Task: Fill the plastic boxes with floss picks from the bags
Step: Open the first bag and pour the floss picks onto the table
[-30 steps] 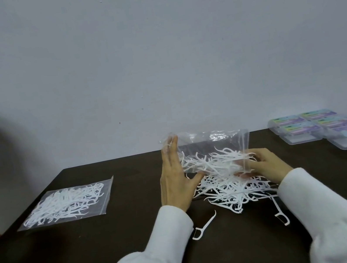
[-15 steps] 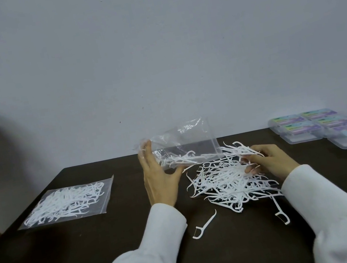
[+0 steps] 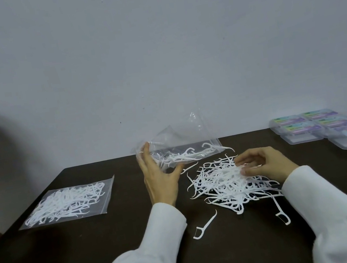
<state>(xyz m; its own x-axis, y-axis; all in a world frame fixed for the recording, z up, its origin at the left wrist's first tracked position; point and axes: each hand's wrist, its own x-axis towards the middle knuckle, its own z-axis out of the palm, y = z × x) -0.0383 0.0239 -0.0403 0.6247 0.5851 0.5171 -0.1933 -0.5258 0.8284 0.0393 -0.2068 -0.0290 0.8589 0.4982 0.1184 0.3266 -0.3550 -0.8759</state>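
**Floss picks, bags and boxes on dark table: items as seen**

1. Clear bag (image 3: 179, 144), nearly emptied. Held raised and tilted above the table (image 3: 118, 244) at about 12 o'clock from the loose pile. A few white picks are seen inside, near its lower edge. It is gripped at its left end by the left hand (image 3: 160, 179), fingers behind the plastic and thumb in front.

2. Loose pile of floss picks (image 3: 227, 182). Heaped on the table at centre right. The right hand (image 3: 265, 163) is laid on its upper right part, fingers curled down into the picks; whether any pick is pinched cannot be told.

3. Stray pick (image 3: 205, 224), at 6 o'clock from the pile, lying apart. A second stray pick (image 3: 281, 213) is found at 5 o'clock, its stem touching the pile's edge.

4. Second bag (image 3: 69, 201), flat, full of picks, at 9 o'clock, well apart from the hands.

5. Plastic boxes (image 3: 328, 128), clear, lidded, grouped at 2 o'clock by the table's far right edge. Green and purple labels are carried on the lids; the print is too small to be read.

6. White sleeves (image 3: 334, 219) are worn on both arms.
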